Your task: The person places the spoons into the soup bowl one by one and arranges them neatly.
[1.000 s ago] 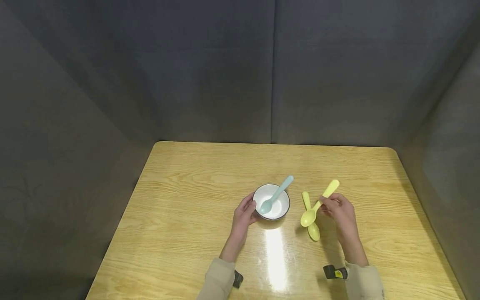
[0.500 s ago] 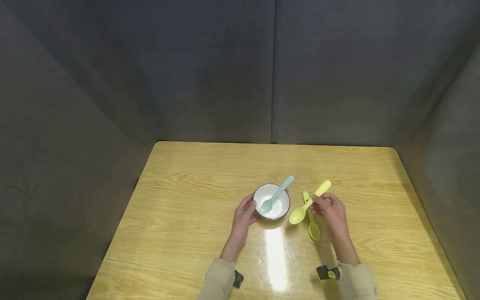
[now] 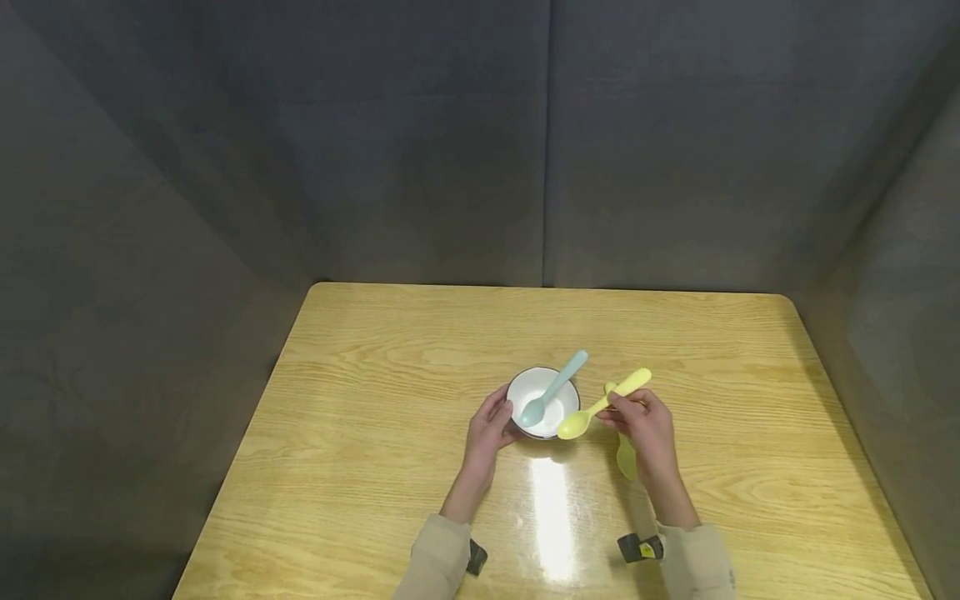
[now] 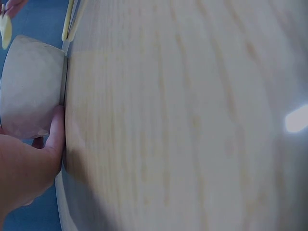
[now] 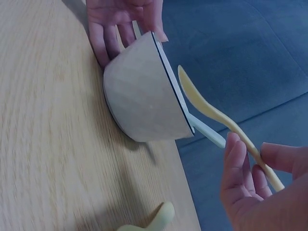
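Yellow spoon (image 3: 600, 406) is pinched by its handle between the thumb and fingers of the right hand (image 3: 643, 429), near the middle of the wooden table (image 3: 360, 467). Its handle points far-right and its scoop sits at the right rim of the white bowl (image 3: 558, 417); the right wrist view (image 5: 207, 108) shows the scoop level with the dark rim, just beside it. A light blue spoon (image 3: 552, 389) rests inside the bowl, scoop down on the near-left side, handle leaning over the far-right rim. The left hand (image 3: 487, 433) holds the bowl's left wall, fingers curved against it; in the left wrist view the thumb (image 4: 57, 132) presses the wall at the base of the bowl (image 4: 29, 86). A second yellow spoon (image 3: 626, 458) lies flat on the table to the right of the bowl, partly hidden beneath the right hand. Grey padded panels (image 3: 450, 142) enclose the table on the far, left and right sides.
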{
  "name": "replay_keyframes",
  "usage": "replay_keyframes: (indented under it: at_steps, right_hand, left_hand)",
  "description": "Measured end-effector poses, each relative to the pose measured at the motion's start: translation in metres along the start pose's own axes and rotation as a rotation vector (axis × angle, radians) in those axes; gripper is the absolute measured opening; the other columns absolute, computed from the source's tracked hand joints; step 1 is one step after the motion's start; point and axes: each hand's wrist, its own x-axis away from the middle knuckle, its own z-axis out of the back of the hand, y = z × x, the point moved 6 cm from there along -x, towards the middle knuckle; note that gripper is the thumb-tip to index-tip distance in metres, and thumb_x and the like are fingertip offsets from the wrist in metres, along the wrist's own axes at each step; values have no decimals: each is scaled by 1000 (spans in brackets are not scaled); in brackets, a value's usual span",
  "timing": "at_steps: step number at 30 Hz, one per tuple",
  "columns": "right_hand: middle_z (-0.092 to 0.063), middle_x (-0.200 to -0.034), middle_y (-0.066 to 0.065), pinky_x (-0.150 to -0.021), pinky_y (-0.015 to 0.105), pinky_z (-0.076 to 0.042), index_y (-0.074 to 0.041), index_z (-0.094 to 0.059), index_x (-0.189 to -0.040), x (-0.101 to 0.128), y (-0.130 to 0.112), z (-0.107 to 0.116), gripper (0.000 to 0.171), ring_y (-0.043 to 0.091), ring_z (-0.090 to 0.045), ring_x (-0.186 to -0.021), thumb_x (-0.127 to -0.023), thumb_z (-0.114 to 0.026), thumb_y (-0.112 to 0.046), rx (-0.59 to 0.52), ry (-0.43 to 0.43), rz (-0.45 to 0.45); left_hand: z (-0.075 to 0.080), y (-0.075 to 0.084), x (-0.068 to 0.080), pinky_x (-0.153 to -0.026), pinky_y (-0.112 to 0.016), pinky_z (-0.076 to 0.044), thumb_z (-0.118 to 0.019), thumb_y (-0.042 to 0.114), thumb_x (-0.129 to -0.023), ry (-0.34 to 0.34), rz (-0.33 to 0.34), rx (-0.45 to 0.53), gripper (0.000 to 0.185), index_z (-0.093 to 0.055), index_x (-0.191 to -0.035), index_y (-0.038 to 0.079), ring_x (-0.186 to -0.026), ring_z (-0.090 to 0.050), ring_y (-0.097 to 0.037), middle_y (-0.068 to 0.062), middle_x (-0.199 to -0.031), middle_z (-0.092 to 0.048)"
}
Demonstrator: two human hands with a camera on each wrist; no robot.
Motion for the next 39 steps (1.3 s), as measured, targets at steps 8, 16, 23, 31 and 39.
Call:
replay_keyframes:
  at_steps: [8, 16, 23, 31, 39]
  right_hand:
    - [-74, -83, -1, -74, 21, -62, 10, -54, -118, 2, 3, -11, 22, 9, -74, -74, -99, -63, 4, -27, 5, 42]
    - [-73, -84, -1, -76, 22, -63, 14, -49, -127, 1, 8, -16, 32, 8, -73, -74, -99, -63, 5, 10, 16, 42]
    - [-73, -85, -1, -78, 26, -63, 9, -54, -118, -3, 16, -19, 21, 7, -72, -74, -101, -63, 1, 87, 13, 27]
    - [-70, -85, -1, -78, 27, -64, 9, -56, -115, -4, 24, -20, 22, 5, -70, -73, -100, -66, -3, 155, 10, 22]
    - [-74, -83, 3, -78, 28, -64, 10, -59, -109, -4, 27, -21, 18, 9, -72, -73, -99, -67, -3, 190, 15, 7]
  left_hand:
    - [1, -1, -1, -94, -42, -61, -56, 22, -108, 6, 15, -3, 47, -50, -152, 4, -132, -56, -37, -21, -151, -52]
    - [1, -2, -1, -95, -42, -61, -55, 24, -109, -3, 5, -11, 48, -48, -153, 4, -136, -53, -38, -20, -153, -50]
    - [1, -3, -1, -96, -41, -60, -55, 25, -109, -14, 11, -18, 48, -50, -153, 7, -136, -53, -37, -17, -152, -52]
    - [2, -4, -2, -95, -42, -60, -56, 27, -109, -5, 16, -32, 48, -51, -152, 8, -135, -54, -37, -18, -150, -53]
    - [2, -4, -1, -99, -46, -58, -57, 25, -109, -13, 13, -6, 49, -49, -153, 6, -138, -50, -39, -20, -153, -50]
